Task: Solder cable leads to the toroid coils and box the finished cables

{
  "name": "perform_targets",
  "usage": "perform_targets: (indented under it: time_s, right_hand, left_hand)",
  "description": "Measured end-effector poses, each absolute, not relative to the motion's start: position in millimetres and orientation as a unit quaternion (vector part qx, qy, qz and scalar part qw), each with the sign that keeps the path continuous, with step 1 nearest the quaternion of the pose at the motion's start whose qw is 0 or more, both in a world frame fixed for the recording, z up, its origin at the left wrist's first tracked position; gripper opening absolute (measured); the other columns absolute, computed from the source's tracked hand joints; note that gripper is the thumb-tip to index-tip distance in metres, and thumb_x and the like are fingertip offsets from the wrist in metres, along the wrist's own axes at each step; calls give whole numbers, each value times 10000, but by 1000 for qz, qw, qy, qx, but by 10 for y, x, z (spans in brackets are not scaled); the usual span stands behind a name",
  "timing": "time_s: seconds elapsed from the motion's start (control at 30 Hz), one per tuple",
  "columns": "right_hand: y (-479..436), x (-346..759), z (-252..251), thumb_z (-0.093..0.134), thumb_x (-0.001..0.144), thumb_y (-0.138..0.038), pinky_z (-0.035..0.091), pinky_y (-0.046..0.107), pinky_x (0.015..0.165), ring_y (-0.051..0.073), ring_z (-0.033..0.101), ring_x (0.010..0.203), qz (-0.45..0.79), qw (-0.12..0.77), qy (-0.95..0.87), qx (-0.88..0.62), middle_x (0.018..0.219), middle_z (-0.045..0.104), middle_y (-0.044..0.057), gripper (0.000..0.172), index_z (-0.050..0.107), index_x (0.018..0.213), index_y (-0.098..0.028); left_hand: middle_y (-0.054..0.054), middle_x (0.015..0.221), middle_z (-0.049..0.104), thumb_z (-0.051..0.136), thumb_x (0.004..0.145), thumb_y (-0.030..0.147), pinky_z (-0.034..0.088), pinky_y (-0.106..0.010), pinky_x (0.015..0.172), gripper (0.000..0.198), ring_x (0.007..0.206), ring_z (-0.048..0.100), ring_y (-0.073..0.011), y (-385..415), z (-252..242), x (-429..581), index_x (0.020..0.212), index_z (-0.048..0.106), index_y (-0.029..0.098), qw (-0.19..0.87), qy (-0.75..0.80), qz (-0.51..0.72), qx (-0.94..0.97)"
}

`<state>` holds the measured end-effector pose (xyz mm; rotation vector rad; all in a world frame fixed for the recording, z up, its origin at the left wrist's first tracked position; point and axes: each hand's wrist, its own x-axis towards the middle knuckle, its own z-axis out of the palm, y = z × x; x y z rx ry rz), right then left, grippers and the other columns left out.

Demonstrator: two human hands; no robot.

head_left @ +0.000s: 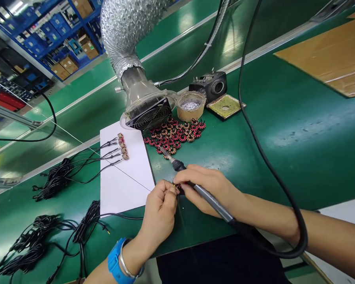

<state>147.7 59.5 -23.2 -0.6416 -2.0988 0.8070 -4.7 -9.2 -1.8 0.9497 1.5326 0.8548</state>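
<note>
My right hand is closed around a soldering iron, whose tip points up and left over the pile of coils. Its fingertips also come close to a small wound ring coil. My left hand pinches that coil, which the fingers partly hide. A thin wire runs from the upper left down to the left hand. Beyond the hands lies a pile of red and copper-coloured ring coils. On a white sheet to the left, several coils are joined to black cables.
Bundles of black cable lie at the left. A fume extractor hangs over the coil pile. Behind it stand a round solder pot, a black iron stand and a yellow sponge tray. Cardboard lies at far right.
</note>
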Motion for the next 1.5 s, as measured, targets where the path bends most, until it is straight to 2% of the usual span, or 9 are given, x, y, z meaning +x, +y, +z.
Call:
perform_targets:
  time_s: [0.13,0.33,0.43,0.53,0.77,1.0,1.27,1.5]
  right_hand:
    - [617,1503,-206,462,857,-40,479,213,700,117,571,752,378,396,-804,-233,826,610,8,223,577,973,-192]
    - [579,1572,-186,489,879,-70,504,227,662,122,587,707,333,436,-800,-241,805,639,15,215,600,1020,-188]
    - [523,1655,-157,497,909,-86,514,224,622,114,610,653,310,477,-786,-244,799,670,7,279,594,1140,-209]
    - [455,1767,-118,523,893,-127,525,270,615,150,635,700,296,518,-766,-241,859,688,34,369,568,1248,-221]
    - [314,1995,-135,509,868,-190,412,315,492,176,541,574,365,528,-712,-284,706,619,38,279,626,1118,-227]
    - [323,1997,-119,501,866,-186,426,312,489,168,553,562,383,499,-727,-274,706,621,37,247,619,1081,-216]
    - [296,1952,-139,491,854,-172,426,312,503,170,551,567,391,517,-713,-268,698,619,37,264,638,1069,-218]
    - [289,1921,-158,500,777,-110,442,293,529,152,555,584,389,539,-705,-246,700,610,34,312,662,1036,-175]
  left_hand:
    - [89,513,353,426,942,333,221,-201,452,222,468,271,-83,-78,-17,-25,777,468,190,538,656,355,393]
    - [87,528,331,420,941,312,251,-198,473,211,488,283,-86,-80,-40,-26,783,486,190,510,663,351,421]
    - [88,525,320,422,941,329,245,-196,467,220,484,280,-87,-93,-47,-25,784,491,191,503,665,348,428]
    - [91,507,321,415,945,351,226,-197,451,232,469,278,-90,-99,-44,-22,796,500,194,501,668,342,431]
    - [86,512,319,424,931,341,224,-197,464,232,476,277,-90,-91,-55,-31,773,511,195,475,686,333,439]
    - [90,507,307,423,931,334,217,-199,467,227,476,267,-90,-87,-63,-31,763,498,199,469,687,328,447]
    - [84,514,337,415,932,324,231,-200,469,225,485,289,-91,-79,-33,-22,760,490,200,462,692,313,458]
    - [79,524,352,424,926,314,240,-203,474,226,497,300,-91,-86,-42,-27,736,473,201,448,697,308,467]
